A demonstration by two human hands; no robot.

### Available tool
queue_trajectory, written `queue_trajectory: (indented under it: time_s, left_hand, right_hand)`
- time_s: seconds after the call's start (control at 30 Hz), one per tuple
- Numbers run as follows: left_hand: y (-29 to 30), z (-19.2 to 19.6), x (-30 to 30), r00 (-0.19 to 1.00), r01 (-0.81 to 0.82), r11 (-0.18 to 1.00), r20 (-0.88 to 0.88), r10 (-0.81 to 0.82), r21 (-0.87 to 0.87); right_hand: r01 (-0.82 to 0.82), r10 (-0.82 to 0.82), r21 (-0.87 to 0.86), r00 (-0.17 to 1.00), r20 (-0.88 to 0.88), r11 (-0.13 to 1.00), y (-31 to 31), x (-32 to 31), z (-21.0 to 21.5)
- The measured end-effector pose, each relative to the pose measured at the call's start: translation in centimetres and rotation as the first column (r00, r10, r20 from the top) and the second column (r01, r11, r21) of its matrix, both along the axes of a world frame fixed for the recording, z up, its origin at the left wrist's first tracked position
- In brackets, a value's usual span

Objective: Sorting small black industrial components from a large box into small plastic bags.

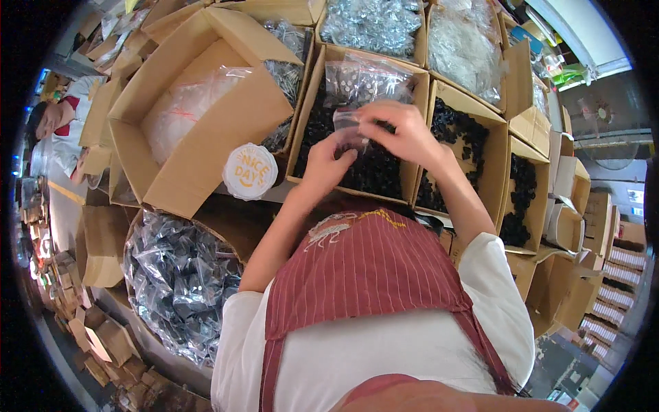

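Clear plastic, a small zip bag (349, 123), is pinched between the left hand (328, 163) and right hand (405, 134) over the carton of small black parts (374, 172) at twelve o'clock. Slack fingers could likely spill pieces back into it.

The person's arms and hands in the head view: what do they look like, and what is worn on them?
Both forearms are bare from above the elbow down. The left hand and right hand wear no gloves; no ring or watch shows. Short white sleeves cover the upper arms, under a dark red apron with thin pale stripes and a small embroidered figure on its bib.
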State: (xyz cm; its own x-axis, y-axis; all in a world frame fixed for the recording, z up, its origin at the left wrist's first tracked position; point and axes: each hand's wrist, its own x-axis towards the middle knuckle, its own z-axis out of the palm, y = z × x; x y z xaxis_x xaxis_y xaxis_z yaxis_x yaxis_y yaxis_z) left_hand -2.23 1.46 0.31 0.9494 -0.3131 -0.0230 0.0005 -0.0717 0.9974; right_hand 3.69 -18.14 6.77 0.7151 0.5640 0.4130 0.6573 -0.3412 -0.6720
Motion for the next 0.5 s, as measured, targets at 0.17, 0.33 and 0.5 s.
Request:
queue_trajectory:
  time_s: [0.17, 0.33, 0.5]
  left_hand:
    - [0.0, 4.8, -4.2, 0.94, -0.246, 0.731, 0.341, 0.019, 0.637]
    - [5.6, 15.9, -2.5, 0.796, -0.467, 0.64, 0.605, 0.003, 0.61]
    - [18.8, 14.7, 9.2, 0.688, -0.705, 0.358, 0.714, 0.133, 0.612]
  right_hand:
    - [0.246, -0.12, 0.214, 0.873, -0.474, 0.945, 0.9, 3.8, -1.6]
    - [0.35, -0.356, -0.068, 0.917, -0.179, 0.934, 1.4, 8.6, -6.0]
    - [0.322, -0.317, 0.018, 0.917, 0.244, 0.947, 2.6, 7.4, -4.1]
